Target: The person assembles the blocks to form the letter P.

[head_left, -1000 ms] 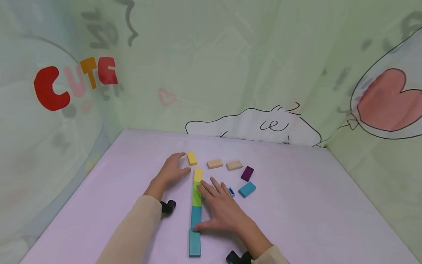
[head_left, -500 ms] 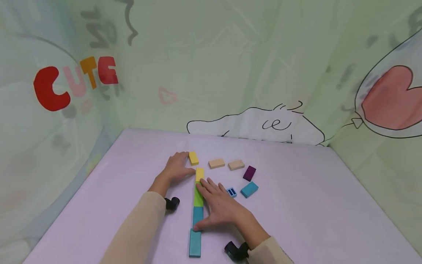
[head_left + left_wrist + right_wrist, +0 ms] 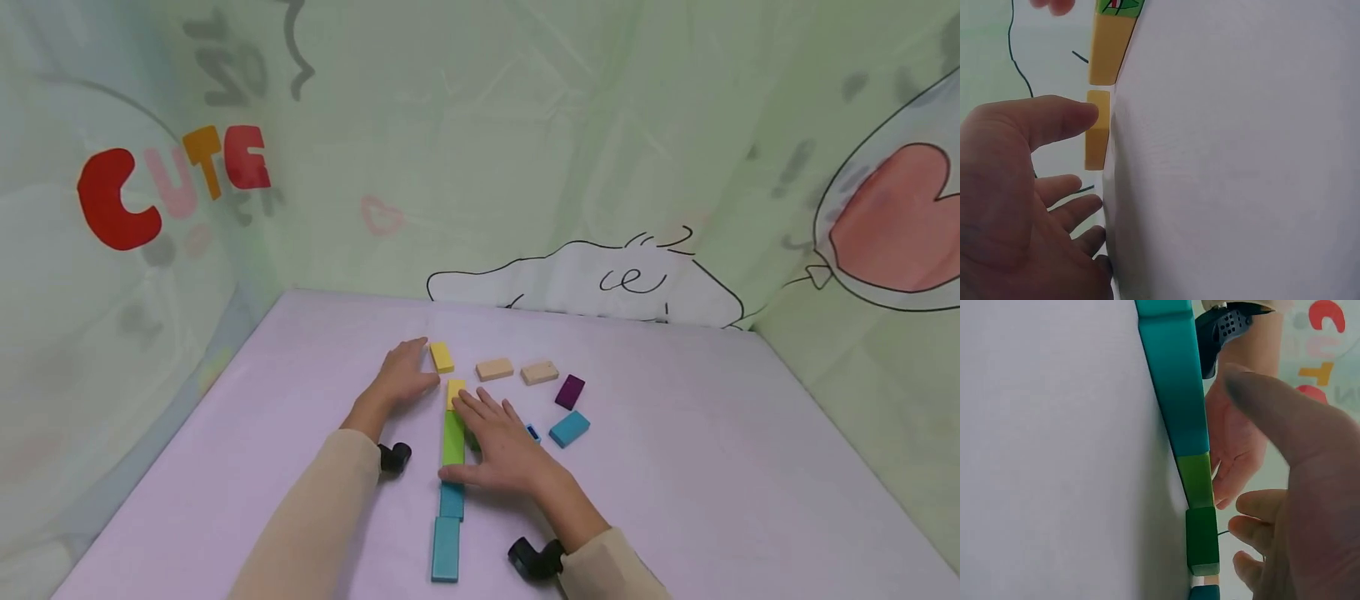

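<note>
Looks like your right hand [image 3: 498, 442] slid up along the row [image 3: 453, 442]: half a second ago its thumb was where the two teal blocks meet, now it's at the green-teal joint. That hand's spread wide over the row, fingertips by its yellow far end, holding nothing; can't tell if it's touching. Your left hand [image 3: 397, 375] is on the left of the row's far end, also wide with nothing in its grip, thumb right by the loose yellow block [image 3: 442, 357]. That block sits just past the row's far end. Your two tan blocks [image 3: 517, 371] are beyond the row and to its right, with a purple block [image 3: 571, 392] and a loose blue block [image 3: 570, 429] further right of it, all on the bench [image 3: 712, 467].
</note>
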Demonstrator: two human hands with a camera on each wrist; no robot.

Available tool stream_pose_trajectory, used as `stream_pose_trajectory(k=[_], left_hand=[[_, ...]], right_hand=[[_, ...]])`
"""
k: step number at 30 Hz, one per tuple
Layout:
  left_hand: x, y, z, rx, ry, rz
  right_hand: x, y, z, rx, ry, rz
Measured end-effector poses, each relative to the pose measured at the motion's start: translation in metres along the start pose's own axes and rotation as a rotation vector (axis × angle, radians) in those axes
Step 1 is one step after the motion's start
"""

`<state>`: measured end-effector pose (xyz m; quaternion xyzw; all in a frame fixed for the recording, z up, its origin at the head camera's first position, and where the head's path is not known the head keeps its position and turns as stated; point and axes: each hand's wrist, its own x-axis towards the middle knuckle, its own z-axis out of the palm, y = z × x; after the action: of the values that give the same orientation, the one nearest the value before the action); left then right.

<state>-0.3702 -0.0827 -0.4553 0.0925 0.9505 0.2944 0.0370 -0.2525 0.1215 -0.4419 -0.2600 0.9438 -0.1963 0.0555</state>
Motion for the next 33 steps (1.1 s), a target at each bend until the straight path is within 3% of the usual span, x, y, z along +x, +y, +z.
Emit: stream_pose_trajectory(k=[16,24,33], left_hand=[[0.003,0.004,0.0,0.109,0.012,0.02],[0.006,0.013,-0.002,0.09,-0.01,-0.043],[0.009,0.012,-0.006,0.008,-0.038,-0.044]], right_hand=[[0.006,0.006,0.0,-0.014,-0.039,0.028],[0.006,0.009,0.003,-0.008,-0.034,0.043],[0.005,0.01,0.004,-0.01,-0.036,0.035]])
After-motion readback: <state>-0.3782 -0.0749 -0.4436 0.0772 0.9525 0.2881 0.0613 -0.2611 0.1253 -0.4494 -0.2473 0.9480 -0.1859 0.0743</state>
